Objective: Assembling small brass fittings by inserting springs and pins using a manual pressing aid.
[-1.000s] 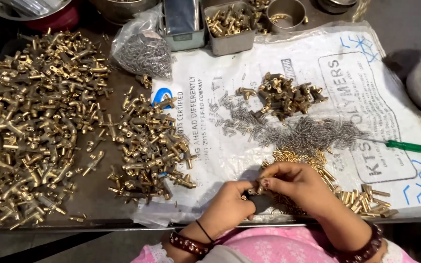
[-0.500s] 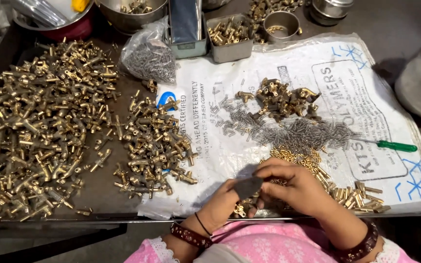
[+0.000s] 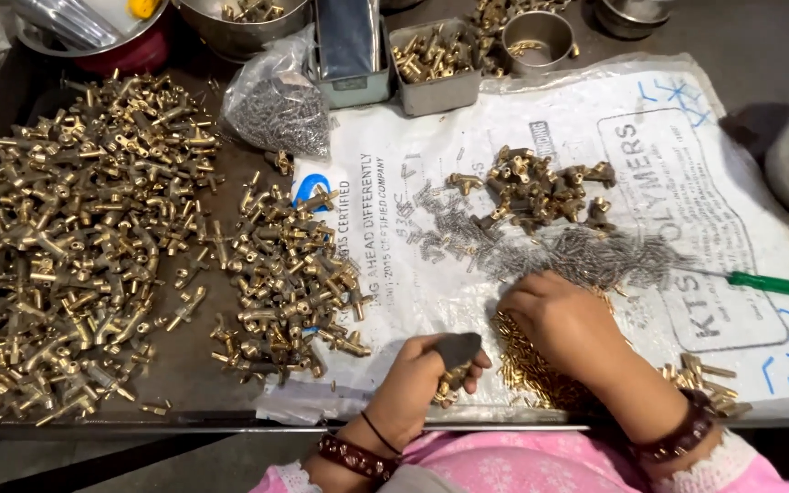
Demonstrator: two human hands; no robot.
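Tabletop [image 3: 184, 374]: dark metal tray surface, raised lip along the near edge, crowded almost throughout.

White printed sack [image 3: 595, 119]: spread flat over the right half as a work mat, wrinkled, its near-left corner curling at the tray lip.

Large heap of brass fittings [image 3: 66, 246]: fills the far-left and left of the tabletop. Tee-shaped pieces, tangled.

Smaller heap of brass fittings [image 3: 289, 283]: centre, overlapping the sack's left edge.

Clear bag of small steel parts [image 3: 280, 105]: far centre, beside grey bins [image 3: 436, 64] and steel bowls.

Dark brass cluster [image 3: 541, 187]: far on the sack; a scatter of thin steel pins [image 3: 586, 251] just near of it.

Green-handled screwdriver [image 3: 764, 283]: right, lying flat on the sack.

Right hand [image 3: 568, 324]: palm down over a pile of small brass pins [image 3: 527, 370], fingers curled into it; whether the grip is closed on a pin I cannot tell.

Left hand [image 3: 422, 379]: near centre at the tray lip, grip clamped on a small dark flat piece [image 3: 458, 347], with a brass fitting [image 3: 447, 388] tucked beneath the fingers.

Handling, judged: the fitting looks stiff, dense and heavy for its size, smooth enough to slip, not fragile; best taken across its body. The pins look light and prone to roll.

Open room: little. Bare sack lies far right; the near lip sits close under both wrists.
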